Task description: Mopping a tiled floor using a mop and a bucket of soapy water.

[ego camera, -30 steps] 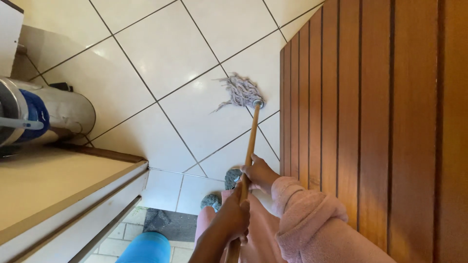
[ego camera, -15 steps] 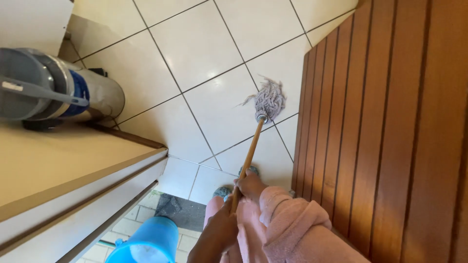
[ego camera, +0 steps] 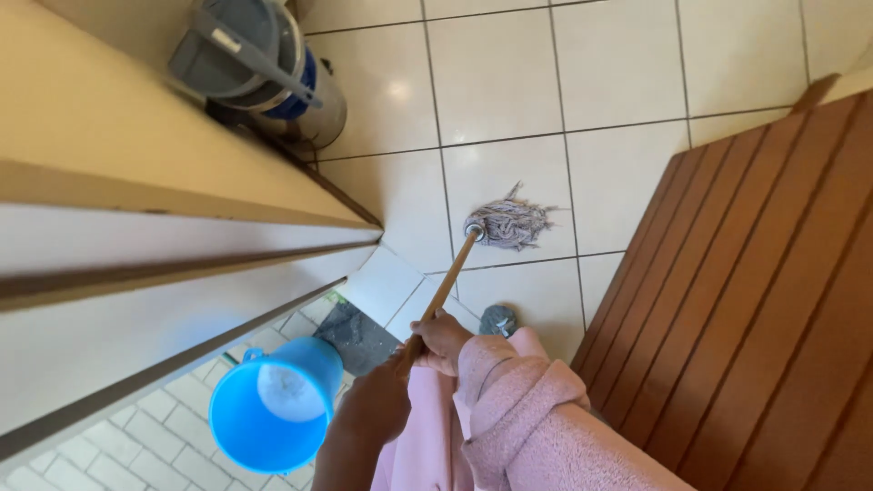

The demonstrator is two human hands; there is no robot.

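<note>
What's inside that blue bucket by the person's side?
The blue bucket holds pale, cloudy liquid, seen from above. Its bottom is hidden under the liquid. The left hand and right hand grip the mop handle beside it.

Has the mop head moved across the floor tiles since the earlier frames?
Cannot tell: the camera swung. The mop head lies on pale tiles left of the wooden door, as before.

I count one mop [ego camera: 496,238], its head at twelve o'clock from my two hands: right hand [ego camera: 443,339] and left hand [ego camera: 380,400], both wrapped round the handle. One blue bucket [ego camera: 273,405] at nine o'clock. One grey bin [ego camera: 259,64] at eleven o'clock. One shoe [ego camera: 497,320] showing. One wooden door [ego camera: 764,300] at three o'clock.
</note>
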